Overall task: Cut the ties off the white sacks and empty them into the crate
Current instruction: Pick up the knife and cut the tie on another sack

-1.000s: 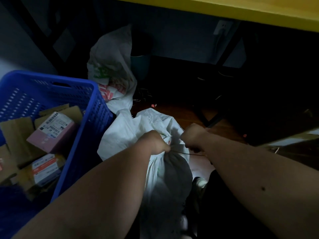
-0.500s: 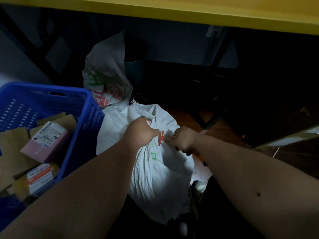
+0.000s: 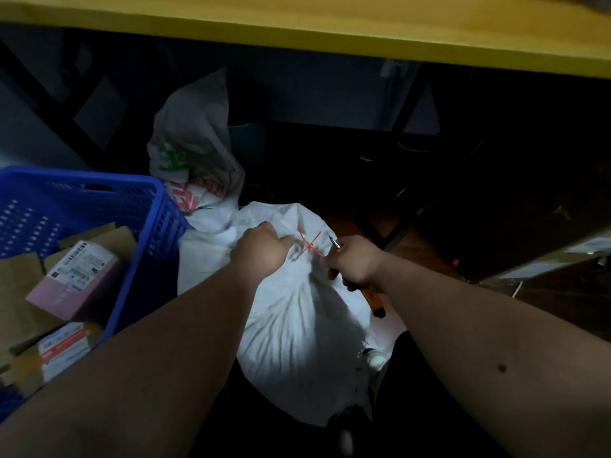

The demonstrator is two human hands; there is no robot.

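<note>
A full white sack [image 3: 297, 332] stands on the floor between my arms, its neck gathered and bound by a thin red tie [image 3: 309, 244]. My left hand [image 3: 261, 249] grips the bunched neck just left of the tie. My right hand [image 3: 355, 259] holds a yellow-handled utility knife [image 3: 373, 300], its blade tip poking up right beside the tie. The blue plastic crate [image 3: 142, 206] stands at the left, holding several cardboard parcels and a pink box [image 3: 77, 279].
Behind the sack leans a second white bag [image 3: 195, 153] with green and red print. A yellow tabletop [image 3: 330, 24] overhangs the scene, with dark table legs and cables beneath it. A dark cabinet edge sits at the right, and a shoe [image 3: 373, 357] shows by the sack.
The sack's neck has been turned so the red tie faces up. Both hands shifted up and right with it, and the knife blade now shows beside the tie.
</note>
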